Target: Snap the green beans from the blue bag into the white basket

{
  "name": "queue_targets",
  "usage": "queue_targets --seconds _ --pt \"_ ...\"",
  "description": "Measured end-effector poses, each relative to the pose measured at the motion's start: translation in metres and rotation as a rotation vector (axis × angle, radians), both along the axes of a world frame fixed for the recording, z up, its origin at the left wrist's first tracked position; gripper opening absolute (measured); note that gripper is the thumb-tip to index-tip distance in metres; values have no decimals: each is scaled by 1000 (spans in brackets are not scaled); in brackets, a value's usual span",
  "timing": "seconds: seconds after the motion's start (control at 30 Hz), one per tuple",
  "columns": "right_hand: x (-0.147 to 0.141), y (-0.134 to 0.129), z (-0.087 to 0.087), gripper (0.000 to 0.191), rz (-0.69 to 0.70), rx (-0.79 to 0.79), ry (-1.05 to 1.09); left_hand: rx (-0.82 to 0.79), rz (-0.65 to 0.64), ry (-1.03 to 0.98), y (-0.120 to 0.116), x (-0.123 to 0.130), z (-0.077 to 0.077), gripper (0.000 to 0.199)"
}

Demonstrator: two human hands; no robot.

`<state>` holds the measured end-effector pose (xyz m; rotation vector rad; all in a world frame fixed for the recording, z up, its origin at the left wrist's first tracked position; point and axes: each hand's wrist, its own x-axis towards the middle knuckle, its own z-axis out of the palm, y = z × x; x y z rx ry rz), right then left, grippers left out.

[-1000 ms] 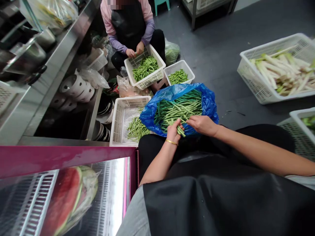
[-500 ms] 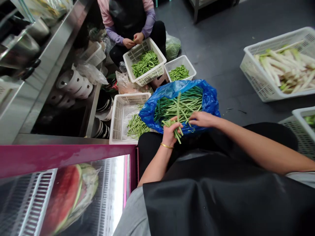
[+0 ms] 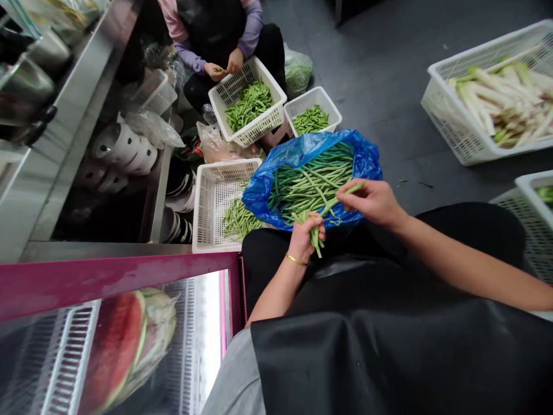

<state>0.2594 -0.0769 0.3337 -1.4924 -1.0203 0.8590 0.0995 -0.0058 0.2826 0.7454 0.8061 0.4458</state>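
My left hand [image 3: 306, 235], with a gold bracelet at the wrist, is closed round a small bunch of green bean pieces [image 3: 317, 245]. Pinched between the thumb and fingers of my right hand [image 3: 374, 202] is the end of a long green bean [image 3: 341, 197], whose other end reaches my left hand. Both hands are over the near edge of an open blue plastic bag [image 3: 367, 155] filled with long green beans [image 3: 311, 181]. To the left of the bag, a white basket [image 3: 207, 202] holds a pile of bean pieces [image 3: 242, 222].
Across from me a person [image 3: 216, 40] handles beans above a white basket [image 3: 268, 119]. A smaller basket [image 3: 334, 109] of beans stands beside it. At right is a crate [image 3: 436, 109] of white-stalked vegetables. A glass-topped cooler [image 3: 129, 268] with cut watermelon [image 3: 116, 340] borders my left.
My right hand has risen and turned, and now pulls the tip of the long bean over to the right; before, that bean stood upright from my left hand. The view has shifted slightly.
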Motion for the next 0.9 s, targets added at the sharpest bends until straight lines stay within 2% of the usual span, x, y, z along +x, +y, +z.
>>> queue_targets --seconds 0.1,0.17,0.2,0.27,0.37,0.47,0.53,0.63,0.67,0.73,0.77,0.83,0.87,0.9 --pt "-18 -17 2 25 108 48 -197 -83 220 71 5 4 -6 24" --pt "-25 -18 -6 29 157 -46 -113 -98 256 107 7 4 -6 24" --pt "-26 -15 -13 33 165 -120 -28 -93 204 109 7 3 -5 26" --pt "-23 -8 -26 38 196 -245 120 -59 8 87 6 -2 0 31" --pt "-8 0 -38 41 260 -281 116 -6 -251 52 6 -10 9 35" --pt "10 -3 -32 42 371 -271 5 20 -339 47 10 -19 14 36" --pt "18 -9 -24 43 492 -267 -53 25 -397 55 14 -23 15 35" --pt "17 -21 -20 45 653 -194 -331 -19 -517 61 9 -23 10 37" --pt "13 -23 -23 45 654 -158 -497 -53 -533 60 3 -20 8 39" --pt "3 -26 -32 46 555 -128 -846 -138 -478 56 -13 -10 4 41" --pt "-1 -26 -38 47 478 -161 -984 -176 -431 53 -22 -5 3 41" --pt "-4 -25 -46 48 356 -328 -1146 -218 -364 43 -34 3 6 41" --pt "-3 -24 -48 46 357 -428 -1169 -212 -351 43 -34 3 10 40" --pt "1 -25 -49 43 425 -517 -1151 -175 -336 52 -29 -1 15 39"
